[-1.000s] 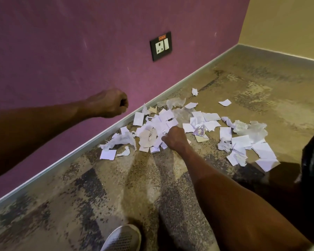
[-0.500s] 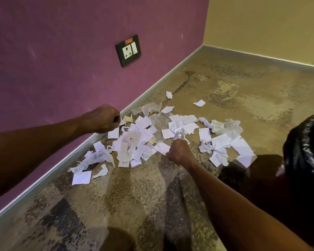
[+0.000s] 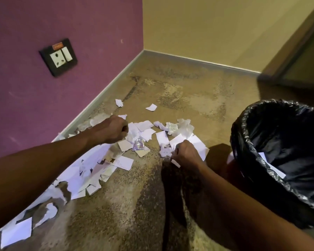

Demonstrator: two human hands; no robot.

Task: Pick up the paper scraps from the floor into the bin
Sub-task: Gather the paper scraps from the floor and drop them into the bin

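Note:
Several white paper scraps [image 3: 98,169] lie scattered over the mottled carpet beside the purple wall. A crumpled tissue-like wad [image 3: 181,126] and a small shiny wrapper [image 3: 138,144] lie among them. My left hand [image 3: 112,130] is a closed fist above the pile, touching a scrap at its knuckles. My right hand [image 3: 186,153] is closed on a few small scraps [image 3: 175,163] near the right end of the pile. The bin [image 3: 243,134], lined with a black plastic bag, stands at the right and holds a few white scraps [image 3: 272,167].
A black wall socket [image 3: 58,57] sits on the purple wall. The yellow wall meets it at the far corner. A doorway or dark frame [image 3: 297,51] is at the upper right. Two lone scraps [image 3: 151,107] lie farther out on the carpet.
The view has swung right, bringing the bin fully into sight. My right hand has moved right along the pile and closed on small scraps. My left fist has come down over the pile's middle.

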